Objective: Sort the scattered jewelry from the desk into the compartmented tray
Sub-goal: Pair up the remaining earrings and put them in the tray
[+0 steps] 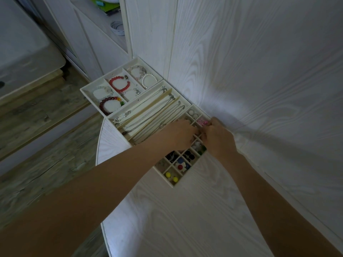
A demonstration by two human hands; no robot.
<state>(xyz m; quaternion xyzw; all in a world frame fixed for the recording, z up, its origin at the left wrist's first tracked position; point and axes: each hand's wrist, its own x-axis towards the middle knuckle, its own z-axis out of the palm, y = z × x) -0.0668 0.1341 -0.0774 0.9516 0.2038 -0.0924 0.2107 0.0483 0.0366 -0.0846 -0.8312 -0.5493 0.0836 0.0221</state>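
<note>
- Jewelry lies sorted in three cream trays that stand in a row on the white desk (185, 219), close to the wall, from far left to near right.
- The far tray (87, 90) has three long compartments with bracelets: a red bead bracelet (119, 84) in the middle one, a dark red bracelet (109, 105) in the left one, a white pearl bracelet (149, 80) in the right one.
- The middle tray (182, 98) holds thin silver necklaces (148, 115), which lie stretched along its dividers.
- The near tray (174, 186) is a grid of small compartments; both hands are over its far part.
- Yellow round earrings (171, 177) lie in the nearest compartment, and a white flower piece with a red centre (180, 166) lies in the one just beyond it.
- Dark pieces (190, 156) fill compartments near the middle of the grid, and something pink (202, 121) sits in a far compartment beside the right hand.
- The left hand (181, 134) reaches from the left over the grid, fingers bent toward the right hand; I cannot tell if it holds something.
- The right hand (219, 140) comes from the near right, its fingers curled down into the grid and meeting the left fingertips; what is between them is hidden, so I cannot tell its grip.
- A coil of white cable (117, 28) lies on a shelf at the far left.
</note>
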